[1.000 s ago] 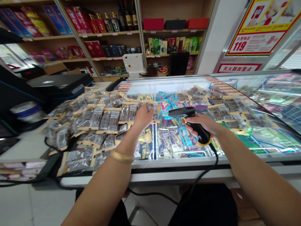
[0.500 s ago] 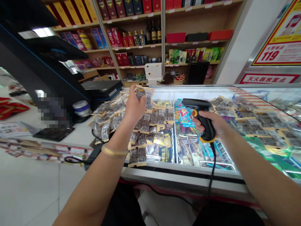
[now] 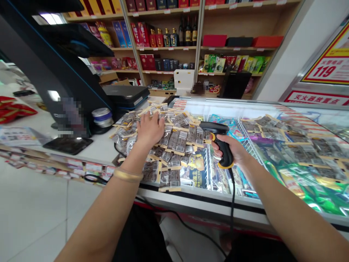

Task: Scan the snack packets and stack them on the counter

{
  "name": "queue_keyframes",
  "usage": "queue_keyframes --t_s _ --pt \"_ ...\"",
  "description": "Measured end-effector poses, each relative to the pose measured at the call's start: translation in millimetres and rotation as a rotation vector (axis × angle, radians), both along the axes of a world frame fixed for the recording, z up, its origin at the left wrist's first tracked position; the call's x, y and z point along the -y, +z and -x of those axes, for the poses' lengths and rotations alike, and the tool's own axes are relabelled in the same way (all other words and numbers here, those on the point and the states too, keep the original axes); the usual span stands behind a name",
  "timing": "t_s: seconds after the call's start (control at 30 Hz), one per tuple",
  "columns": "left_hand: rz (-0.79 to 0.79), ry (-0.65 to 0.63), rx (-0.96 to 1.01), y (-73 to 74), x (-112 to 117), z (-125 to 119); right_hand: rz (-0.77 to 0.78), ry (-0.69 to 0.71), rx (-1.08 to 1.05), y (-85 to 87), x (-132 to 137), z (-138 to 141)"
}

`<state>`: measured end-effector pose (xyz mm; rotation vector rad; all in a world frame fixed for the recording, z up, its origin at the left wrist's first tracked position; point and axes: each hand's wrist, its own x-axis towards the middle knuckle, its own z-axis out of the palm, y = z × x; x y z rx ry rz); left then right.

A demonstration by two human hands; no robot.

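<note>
My left hand, with a gold bangle at the wrist, rests on a heap of small clear snack packets with tan card edges. Its fingers are spread, and no packet is visibly gripped. My right hand is wrapped round the handle of a black and yellow barcode scanner, held above the glass top with its head pointing left towards the heap. A black cable hangs from the handle. More packets of the same kind lie spread to the right of the scanner.
Under the glass of the freezer are colourful bagged goods. On the left counter stand a dark till screen stand, a round white and blue tub and a flat black machine. Shelves with boxes and bottles line the back.
My left hand, which was holding up a packet, has come down onto the heap with its fingers spread. The scanner has shifted left towards the heap. The view has turned slightly left.
</note>
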<state>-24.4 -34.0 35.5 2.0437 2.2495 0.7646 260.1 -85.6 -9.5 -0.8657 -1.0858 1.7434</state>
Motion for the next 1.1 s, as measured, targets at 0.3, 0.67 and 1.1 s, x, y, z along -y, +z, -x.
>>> queue_keyframes --t_s 0.3,0.67,1.1 --pt "-0.027 0.009 -0.001 -1.0 2.4 -0.9 0.019 -0.008 0.003 1.1 2.4 -4.0" --pt "-0.129 -0.027 0.039 12.8 3.3 -18.4 -0.042 -0.025 -0.030 11.0 2.1 -23.6" --pt "-0.007 -0.734 0.036 6.2 31.5 -258.3 -0.097 -0.552 0.138 25.4 106.7 -219.5"
